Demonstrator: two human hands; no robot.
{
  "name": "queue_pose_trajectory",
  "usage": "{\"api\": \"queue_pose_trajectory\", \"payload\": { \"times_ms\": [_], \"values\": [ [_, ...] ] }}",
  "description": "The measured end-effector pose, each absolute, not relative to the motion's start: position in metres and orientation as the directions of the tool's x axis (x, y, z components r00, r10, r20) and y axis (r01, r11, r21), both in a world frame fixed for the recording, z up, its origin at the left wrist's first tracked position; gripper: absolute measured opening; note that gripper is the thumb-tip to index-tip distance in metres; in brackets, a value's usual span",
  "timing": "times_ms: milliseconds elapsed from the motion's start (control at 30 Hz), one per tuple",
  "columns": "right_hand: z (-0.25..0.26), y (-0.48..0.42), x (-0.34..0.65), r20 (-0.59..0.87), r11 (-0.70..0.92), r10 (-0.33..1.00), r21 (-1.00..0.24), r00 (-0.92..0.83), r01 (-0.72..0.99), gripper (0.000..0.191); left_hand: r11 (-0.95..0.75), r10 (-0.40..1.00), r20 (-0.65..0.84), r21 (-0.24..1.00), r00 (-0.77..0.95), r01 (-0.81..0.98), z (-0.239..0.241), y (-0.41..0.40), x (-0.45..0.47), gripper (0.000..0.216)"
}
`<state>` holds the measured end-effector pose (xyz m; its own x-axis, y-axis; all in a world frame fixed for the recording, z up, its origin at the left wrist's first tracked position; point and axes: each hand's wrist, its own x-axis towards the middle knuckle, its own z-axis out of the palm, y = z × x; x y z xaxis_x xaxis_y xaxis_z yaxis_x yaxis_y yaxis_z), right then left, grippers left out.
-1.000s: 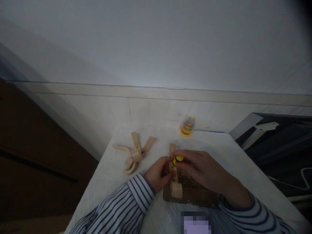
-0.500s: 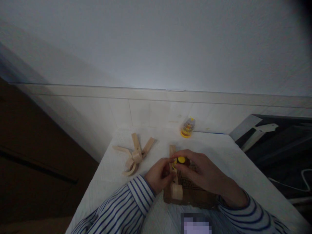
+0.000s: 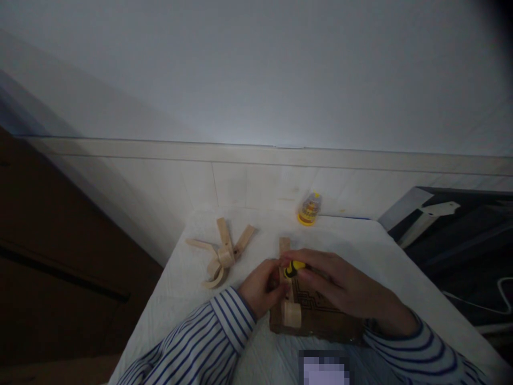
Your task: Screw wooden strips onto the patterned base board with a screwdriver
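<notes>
Short yellow-and-black tool [image 3: 295, 267], stubby handle: in the right hand [image 3: 344, 283], tilted, its lower end at a pale wooden strip [image 3: 284, 244]; the tip itself is hidden
Right grip: clamped on the tool, thumb and fingers about the handle
Left hand [image 3: 260, 287]: grip together on the strip, just beside the tool's lower end; exact finger contact partly hidden
Strip runs away from the wearer along the left side of a dark brown rectangular wooden board [image 3: 320, 323]; a pale rounded wooden block [image 3: 292, 315] sits at its near end
Board face bears black maze-like lines, partly under the right hand
Left of the hands, well apart: pale wooden assembly [image 3: 225, 256], straight strips and a curved piece meeting at a rounded hub
Far edge of the white cloth-covered bench [image 3: 172, 291]: clear tapered plastic container [image 3: 308, 209], yellow base and top, orange-yellow label; print too small to read
Both forearms: white sleeves with blue stripes [image 3: 200, 337]
</notes>
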<state>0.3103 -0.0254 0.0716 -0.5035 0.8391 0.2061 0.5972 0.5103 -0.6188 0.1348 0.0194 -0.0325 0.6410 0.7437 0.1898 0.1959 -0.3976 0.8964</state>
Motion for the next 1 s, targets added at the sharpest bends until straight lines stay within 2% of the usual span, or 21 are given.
{"api": "queue_pose_trajectory", "payload": {
  "times_ms": [233, 533, 700, 833, 1000],
  "values": [
    [0.069, -0.021, 0.309, 0.251, 0.483, 0.866, -0.647, -0.433, 0.590, 0.028, -0.420, 0.755, 0.157, 0.861, 0.636, 0.287, -0.030, 0.019, 0.133, 0.041],
    [0.063, -0.021, 0.303, 0.336, 0.527, 0.850, -0.557, -0.406, 0.642, 0.024, -0.398, 0.748, 0.174, 0.890, 0.640, 0.223, -0.036, 0.019, 0.134, 0.043],
    [0.064, -0.023, 0.299, 0.311, 0.477, 0.879, -0.547, -0.362, 0.688, 0.018, -0.407, 0.747, 0.203, 0.893, 0.632, 0.194, -0.040, 0.019, 0.134, 0.042],
    [0.064, -0.023, 0.297, 0.313, 0.424, 0.903, -0.530, -0.295, 0.734, 0.011, -0.417, 0.755, 0.188, 0.877, 0.628, 0.238, -0.038, 0.019, 0.134, 0.040],
    [0.062, -0.025, 0.294, 0.306, 0.385, 0.919, -0.569, -0.248, 0.727, 0.014, -0.405, 0.757, 0.185, 0.886, 0.626, 0.228, -0.038, 0.020, 0.135, 0.039]
  ]
}}
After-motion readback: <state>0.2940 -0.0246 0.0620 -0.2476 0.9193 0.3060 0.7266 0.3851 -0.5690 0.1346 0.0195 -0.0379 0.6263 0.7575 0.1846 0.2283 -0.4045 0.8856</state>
